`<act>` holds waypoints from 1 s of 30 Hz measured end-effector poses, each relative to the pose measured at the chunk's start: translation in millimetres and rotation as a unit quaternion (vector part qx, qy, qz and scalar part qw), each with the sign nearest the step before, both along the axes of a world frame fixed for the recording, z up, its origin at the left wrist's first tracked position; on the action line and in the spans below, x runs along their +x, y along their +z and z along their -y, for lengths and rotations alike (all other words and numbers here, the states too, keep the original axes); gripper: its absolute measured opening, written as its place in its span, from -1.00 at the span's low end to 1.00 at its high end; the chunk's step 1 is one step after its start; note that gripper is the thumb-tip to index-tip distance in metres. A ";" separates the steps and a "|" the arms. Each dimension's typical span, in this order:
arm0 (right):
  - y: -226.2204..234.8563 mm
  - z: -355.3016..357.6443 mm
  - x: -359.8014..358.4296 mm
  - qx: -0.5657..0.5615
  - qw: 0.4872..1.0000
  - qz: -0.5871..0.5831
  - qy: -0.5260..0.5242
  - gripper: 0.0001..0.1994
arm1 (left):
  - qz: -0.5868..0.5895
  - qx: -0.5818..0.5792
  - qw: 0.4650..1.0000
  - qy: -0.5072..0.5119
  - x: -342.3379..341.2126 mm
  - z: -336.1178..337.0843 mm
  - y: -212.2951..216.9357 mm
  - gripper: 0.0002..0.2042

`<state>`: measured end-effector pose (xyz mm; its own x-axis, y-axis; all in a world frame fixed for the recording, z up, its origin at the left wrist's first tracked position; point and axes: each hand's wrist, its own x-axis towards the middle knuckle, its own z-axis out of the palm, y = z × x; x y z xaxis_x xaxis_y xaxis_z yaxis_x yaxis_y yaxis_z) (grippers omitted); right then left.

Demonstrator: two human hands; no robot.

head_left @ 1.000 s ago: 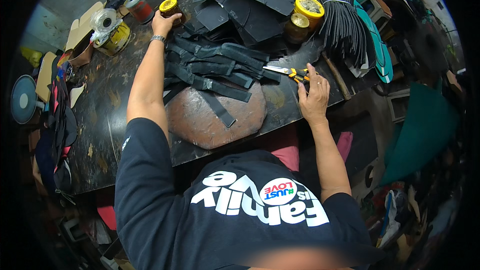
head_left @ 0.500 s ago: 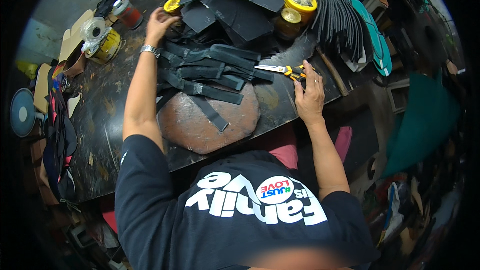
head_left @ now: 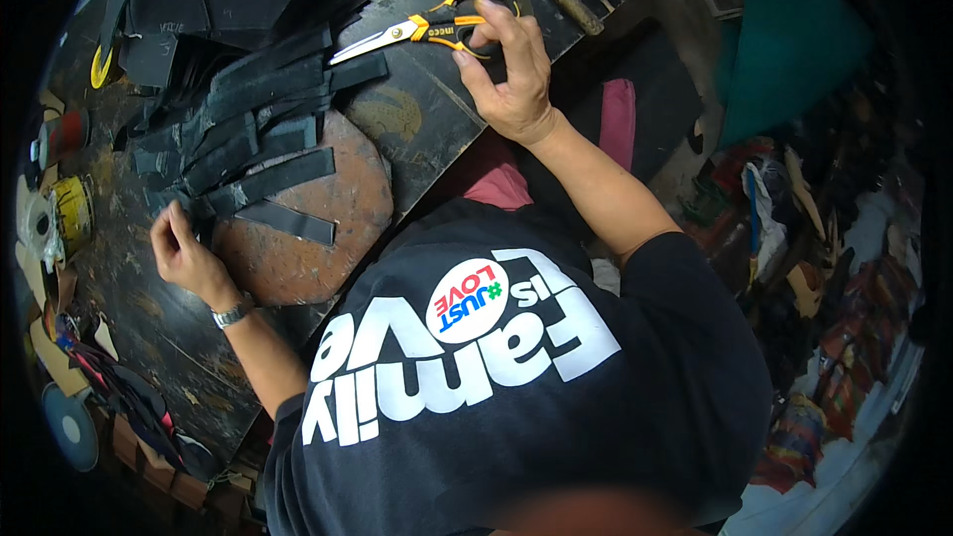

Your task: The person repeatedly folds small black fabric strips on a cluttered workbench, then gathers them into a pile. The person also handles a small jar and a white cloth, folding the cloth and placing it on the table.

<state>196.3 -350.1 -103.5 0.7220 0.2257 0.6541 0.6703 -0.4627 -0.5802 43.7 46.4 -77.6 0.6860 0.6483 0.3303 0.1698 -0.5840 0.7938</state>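
Under right hand (head_left: 511,79) fingers: scissors (head_left: 427,28) handles, gripped on worktop (head_left: 437,129). Left hand (head_left: 184,248) pinches black strip (head_left: 263,184) end. Best lift scissors blades closed, strip held flat.

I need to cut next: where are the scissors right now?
In the head view, the yellow-handled scissors lie top centre on the dark table, under the right hand, just right of the black strips.
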 end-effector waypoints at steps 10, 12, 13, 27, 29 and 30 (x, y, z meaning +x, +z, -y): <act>28.2 59.7 2.1 0.008 0.965 -0.222 -0.137 -0.36 | -0.085 0.044 0.995 0.019 -0.9 6.4 0.7 -0.80; 30.0 61.0 12.1 0.021 0.955 -0.256 -0.151 -0.39 | -0.104 0.016 0.994 0.032 2.9 5.3 2.8 -0.77; 30.9 59.4 14.9 0.025 0.951 -0.272 -0.146 -0.39 | -0.102 0.000 0.994 0.037 2.4 7.5 4.5 -0.77; 67.0 5.9 28.5 0.021 0.894 -0.448 0.011 -0.41 | -0.111 0.013 0.987 0.113 -4.9 14.4 5.8 -0.83; 89.7 -9.3 41.3 0.002 0.906 -0.417 0.074 -0.41 | -0.061 -0.044 0.986 0.148 -4.4 16.9 6.2 -0.84; 103.0 -21.0 51.4 0.013 0.914 -0.391 0.102 -0.41 | -0.032 -0.097 0.978 0.180 -3.5 19.5 9.4 -0.84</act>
<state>247.7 -329.1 -0.5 0.9159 0.3997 -0.0382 0.1156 -0.3538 -0.9281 40.3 26.9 -68.1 0.4174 0.8978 0.1405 0.3899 -0.3166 0.8647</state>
